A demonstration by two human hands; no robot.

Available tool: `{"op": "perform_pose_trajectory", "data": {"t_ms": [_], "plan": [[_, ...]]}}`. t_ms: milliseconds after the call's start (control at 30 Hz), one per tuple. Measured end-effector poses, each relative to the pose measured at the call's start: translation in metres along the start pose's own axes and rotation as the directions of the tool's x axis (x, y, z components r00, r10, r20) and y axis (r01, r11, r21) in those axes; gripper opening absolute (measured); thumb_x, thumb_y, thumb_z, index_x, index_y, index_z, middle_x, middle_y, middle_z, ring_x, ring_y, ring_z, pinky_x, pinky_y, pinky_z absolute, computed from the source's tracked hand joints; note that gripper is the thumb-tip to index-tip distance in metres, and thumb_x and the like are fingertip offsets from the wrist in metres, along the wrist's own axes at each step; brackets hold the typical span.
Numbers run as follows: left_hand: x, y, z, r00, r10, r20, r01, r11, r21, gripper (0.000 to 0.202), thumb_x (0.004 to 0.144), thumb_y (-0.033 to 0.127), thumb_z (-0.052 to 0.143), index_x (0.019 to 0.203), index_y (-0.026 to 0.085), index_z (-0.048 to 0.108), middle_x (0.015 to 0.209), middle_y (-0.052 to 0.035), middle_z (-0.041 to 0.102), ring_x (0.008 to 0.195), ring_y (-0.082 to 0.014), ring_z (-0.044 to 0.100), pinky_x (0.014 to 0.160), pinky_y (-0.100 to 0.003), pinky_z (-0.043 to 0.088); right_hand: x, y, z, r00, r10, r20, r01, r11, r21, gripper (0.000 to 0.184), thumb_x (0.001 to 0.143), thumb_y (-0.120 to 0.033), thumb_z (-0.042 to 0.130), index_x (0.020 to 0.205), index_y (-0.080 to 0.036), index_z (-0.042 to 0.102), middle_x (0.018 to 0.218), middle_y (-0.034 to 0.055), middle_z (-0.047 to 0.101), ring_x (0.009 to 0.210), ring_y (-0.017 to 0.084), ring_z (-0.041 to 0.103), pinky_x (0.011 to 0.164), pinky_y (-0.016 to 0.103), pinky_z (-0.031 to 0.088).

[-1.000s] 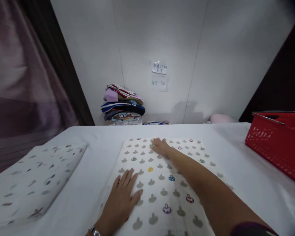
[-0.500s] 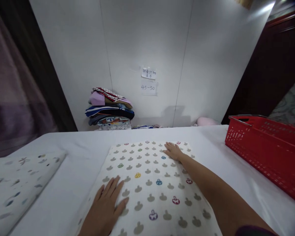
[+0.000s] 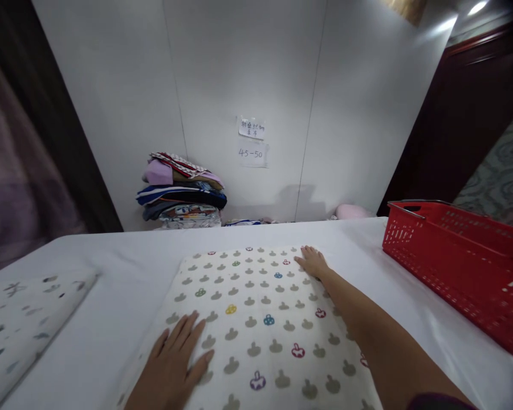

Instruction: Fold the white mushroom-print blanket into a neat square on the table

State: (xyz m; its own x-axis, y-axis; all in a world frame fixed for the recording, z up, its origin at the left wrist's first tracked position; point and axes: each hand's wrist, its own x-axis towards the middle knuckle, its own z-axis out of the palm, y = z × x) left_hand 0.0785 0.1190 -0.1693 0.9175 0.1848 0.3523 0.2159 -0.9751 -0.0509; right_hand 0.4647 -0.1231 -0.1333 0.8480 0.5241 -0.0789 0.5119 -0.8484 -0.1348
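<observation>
A folded cream cloth (image 3: 256,319) printed with grey and a few coloured mushroom shapes lies flat on the white table (image 3: 123,267) in front of me. My left hand (image 3: 175,361) rests flat on its near left part, fingers spread. My right hand (image 3: 313,263) reaches far forward and lies flat on the cloth's far right corner, fingers stretched out.
A red plastic basket (image 3: 457,267) stands on the table at the right. A folded white cloth with dark marks (image 3: 21,319) lies at the left. A stack of folded clothes (image 3: 182,191) sits against the white wall, under two paper notes (image 3: 252,142).
My right hand has slid rightward along the cloth's far edge to its right corner. The left hand stays flat on the near left part. My view has turned to the right.
</observation>
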Motion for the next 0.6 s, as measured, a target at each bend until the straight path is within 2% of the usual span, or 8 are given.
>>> {"op": "perform_pose_trajectory", "data": {"t_ms": [100,167,267,367,433,500,600], "plan": [[0.001,0.000,0.000,1.000,-0.008,-0.004,0.008,1.000,-0.003,0.057,0.083,0.054,0.038,0.133,0.026,0.041,0.140,-0.0025,0.039,0.129,-0.0259,0.035,0.103,-0.046,0.030,-0.001,0.004,0.003,0.997,0.045,-0.069,-0.044,0.999,0.006,0.069,0.086,-0.059,0.020,0.141,-0.017,0.026,0.149,0.0077,0.015,0.136,0.024,0.008,0.106,0.045,0.010],[0.002,0.002,-0.005,1.000,-0.020,0.012,0.020,1.000,-0.024,0.056,0.084,0.053,0.038,0.133,0.026,0.041,0.140,-0.0024,0.038,0.129,-0.0257,0.034,0.103,-0.046,0.030,-0.001,0.009,0.004,0.995,0.079,-0.065,-0.078,0.997,0.015,0.068,0.086,-0.058,0.021,0.140,-0.017,0.027,0.150,0.0076,0.014,0.136,0.024,0.009,0.106,0.047,0.012],[0.002,0.008,-0.016,0.996,-0.050,0.070,0.055,0.996,-0.068,0.055,0.085,0.053,0.036,0.134,0.027,0.040,0.142,-0.0022,0.035,0.130,-0.0248,0.032,0.105,-0.045,0.028,0.001,0.015,0.003,0.995,0.095,-0.025,-0.095,0.995,0.008,0.066,0.087,-0.056,0.021,0.141,-0.018,0.026,0.150,0.0069,0.015,0.136,0.023,0.012,0.105,0.048,0.014],[0.003,0.014,-0.027,0.986,-0.082,0.145,0.096,0.991,-0.095,0.056,0.086,0.054,0.033,0.135,0.026,0.037,0.144,-0.0026,0.031,0.133,-0.0239,0.027,0.107,-0.045,0.025,0.003,0.014,0.003,0.994,0.094,-0.048,-0.095,0.995,-0.017,0.062,0.087,-0.053,0.022,0.139,-0.019,0.031,0.148,0.0079,0.020,0.135,0.025,0.015,0.104,0.050,0.016],[0.003,0.018,-0.032,0.979,-0.097,0.180,0.119,0.986,-0.115,0.057,0.087,0.054,0.031,0.136,0.026,0.036,0.145,-0.0026,0.028,0.134,-0.0235,0.025,0.108,-0.045,0.023,0.000,0.004,0.005,0.993,0.063,-0.097,-0.068,0.996,-0.049,0.061,0.088,-0.052,0.022,0.138,-0.019,0.032,0.148,0.0090,0.020,0.135,0.026,0.014,0.104,0.052,0.015],[0.003,0.020,-0.036,0.975,-0.104,0.196,0.133,0.981,-0.140,0.057,0.087,0.054,0.030,0.136,0.026,0.035,0.146,-0.0027,0.027,0.134,-0.0236,0.022,0.109,-0.046,0.021,-0.007,-0.016,0.007,0.994,-0.021,-0.104,0.012,0.997,-0.082,0.061,0.089,-0.051,0.021,0.140,-0.018,0.030,0.148,0.0092,0.019,0.136,0.026,0.011,0.105,0.051,0.013],[0.002,0.022,-0.039,0.974,-0.104,0.203,0.140,0.975,-0.174,0.057,0.087,0.054,0.030,0.137,0.026,0.034,0.147,-0.0033,0.025,0.135,-0.0241,0.020,0.109,-0.047,0.018,-0.023,-0.065,0.010,0.977,-0.214,-0.008,0.213,0.975,-0.065,0.063,0.089,-0.053,0.019,0.142,-0.019,0.025,0.149,0.0069,0.017,0.137,0.024,0.008,0.107,0.047,0.008]]}}
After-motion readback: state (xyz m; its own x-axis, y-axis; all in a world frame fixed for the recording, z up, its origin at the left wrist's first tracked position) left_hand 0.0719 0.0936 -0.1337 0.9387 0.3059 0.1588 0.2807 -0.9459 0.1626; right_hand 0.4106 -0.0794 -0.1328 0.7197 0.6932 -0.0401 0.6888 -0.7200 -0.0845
